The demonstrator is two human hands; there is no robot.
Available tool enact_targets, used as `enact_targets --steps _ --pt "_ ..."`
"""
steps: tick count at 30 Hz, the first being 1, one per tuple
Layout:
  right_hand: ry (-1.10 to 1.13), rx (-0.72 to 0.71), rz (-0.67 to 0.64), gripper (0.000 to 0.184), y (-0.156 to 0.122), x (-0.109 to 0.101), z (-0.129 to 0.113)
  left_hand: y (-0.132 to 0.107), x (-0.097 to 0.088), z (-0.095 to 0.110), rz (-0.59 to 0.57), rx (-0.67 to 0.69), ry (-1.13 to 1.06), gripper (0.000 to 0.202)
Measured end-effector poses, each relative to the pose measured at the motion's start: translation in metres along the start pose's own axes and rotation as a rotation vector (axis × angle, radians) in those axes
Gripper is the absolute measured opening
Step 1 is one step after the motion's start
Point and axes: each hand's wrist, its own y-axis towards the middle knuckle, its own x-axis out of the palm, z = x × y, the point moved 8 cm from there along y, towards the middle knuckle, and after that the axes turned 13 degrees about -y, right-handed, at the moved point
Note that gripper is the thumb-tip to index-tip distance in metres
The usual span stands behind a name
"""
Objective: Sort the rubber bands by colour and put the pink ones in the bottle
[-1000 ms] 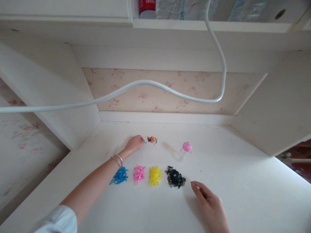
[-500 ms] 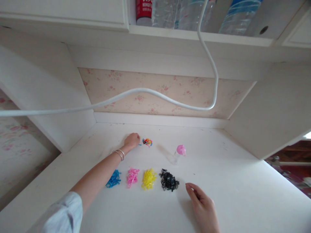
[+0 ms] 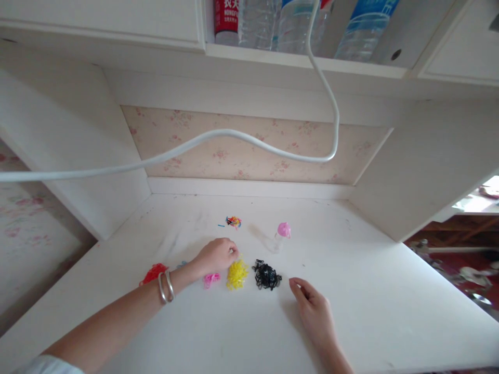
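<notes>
Small rubber bands lie in colour-sorted heaps in a row on the white desk. My left hand (image 3: 218, 253) is closed at the far edge of the yellow rubber bands (image 3: 237, 275); whatever its fingertips hold, if anything, is too small to make out. Under and beside that arm are the red rubber bands (image 3: 155, 272), the partly hidden pink rubber bands (image 3: 211, 280) and a mostly covered blue heap (image 3: 182, 264). My right hand (image 3: 312, 306) rests pinched on the desk, just right of the black rubber bands (image 3: 267, 275); its fingertips show nothing I can name.
Behind the row lie a small mixed-colour heap of bands (image 3: 234, 222) and a single blue band (image 3: 221, 225). A small clear container with a pink top (image 3: 284, 230) stands at back right. A white cable (image 3: 234, 134) hangs across the view. Plastic bottles (image 3: 257, 26) fill the shelf above.
My left hand has come back from beside the mixed heap towards the yellow bands, uncovering the red heap and covering most of the blue. My right hand keeps its pinch. The view has shifted slightly.
</notes>
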Motion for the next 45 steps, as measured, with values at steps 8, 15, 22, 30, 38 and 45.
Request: enact_targets --steps 8,15,22,30,38,45 --pt "-0.021 -0.004 0.006 0.044 0.000 0.001 0.002 -0.008 0.008 -0.008 0.033 -0.044 0.127 0.026" --pt "-0.024 -0.003 0.019 0.045 0.000 0.001 0.002 -0.014 -0.012 -0.005 0.048 -0.045 0.124 0.026" --pt "-0.033 -0.018 0.021 0.045 -0.001 -0.001 0.001 -0.085 -0.049 0.010 0.170 0.016 -0.085 0.032" --pt "-0.176 -0.062 -0.045 0.043 -0.005 0.014 -0.002 -0.181 -0.019 -0.063 0.372 -0.253 -0.556 0.033" --pt "-0.246 -0.172 -0.026 0.041 -0.018 0.022 -0.060 -0.198 -0.010 -0.120 0.527 -0.356 -0.746 0.047" --pt "-0.544 -0.350 -0.165 0.029 0.027 0.094 -0.168 -0.202 -0.010 -0.118 0.537 -0.330 -0.751 0.047"
